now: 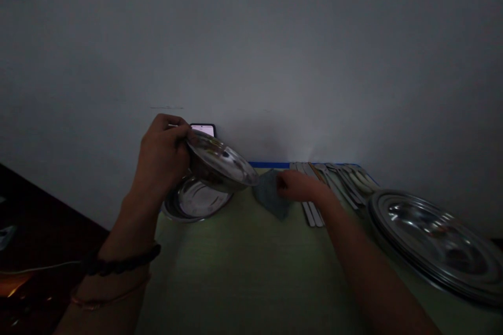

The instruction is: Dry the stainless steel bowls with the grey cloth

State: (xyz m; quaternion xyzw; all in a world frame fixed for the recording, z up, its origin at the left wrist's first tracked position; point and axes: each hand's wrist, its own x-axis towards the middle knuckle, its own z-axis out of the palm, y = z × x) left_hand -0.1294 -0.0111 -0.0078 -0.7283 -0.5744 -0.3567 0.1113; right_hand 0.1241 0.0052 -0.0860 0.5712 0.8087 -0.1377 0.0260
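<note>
My left hand (167,149) grips the rim of a shiny metal bowl (223,159), which is tilted down toward the right and held above the table. Below it, a second metal bowl (202,199) stands on the table, partly covered from view by the held one. A grey-green cloth (271,193) hangs from my right hand (293,186), whose fingers are closed on it. The cloth is close to the right edge of the tilted bowl; whether they touch I cannot tell.
Knives, forks and spoons (341,180) lie in a row along the back right. A stack of metal plates (436,241) stands at the right. Against the wall (251,52) leans a phone (204,129). The table (243,272) has a pale green top with a blue edge.
</note>
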